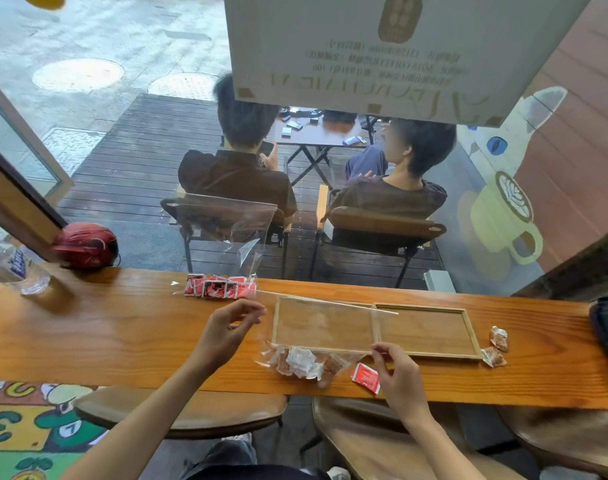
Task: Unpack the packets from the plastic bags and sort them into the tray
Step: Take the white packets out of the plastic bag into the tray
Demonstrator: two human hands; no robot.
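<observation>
Head view looks down past two bare forearms to a long wooden surface [87, 334]. Nearest, the right hand [397, 375] pinches the near right corner of a clear bag [323, 327] between thumb and fingers, the other fingers curled loosely. Just left of that hand a red packet [366, 377] lies flat on the surface. The bag's lower end sags onto the surface and holds a heap of pale and brownish packets [302, 363]. The left hand [231, 327] is raised at the bag's left edge, its fingers curled and pinching the plastic there, so the bag is stretched between both hands.

Behind the bag, and seen through it, a shallow wooden tray [465, 336] with two compartments lies on the surface; both look bare. Two brown packets [496, 346] lie just right of the tray. Farther back on the left, a second bag [226, 220] stands upright with red packets [219, 287] bunched in its bottom. A red helmet [86, 245] rests at the far left edge. Beyond the glass, two people sit in chairs.
</observation>
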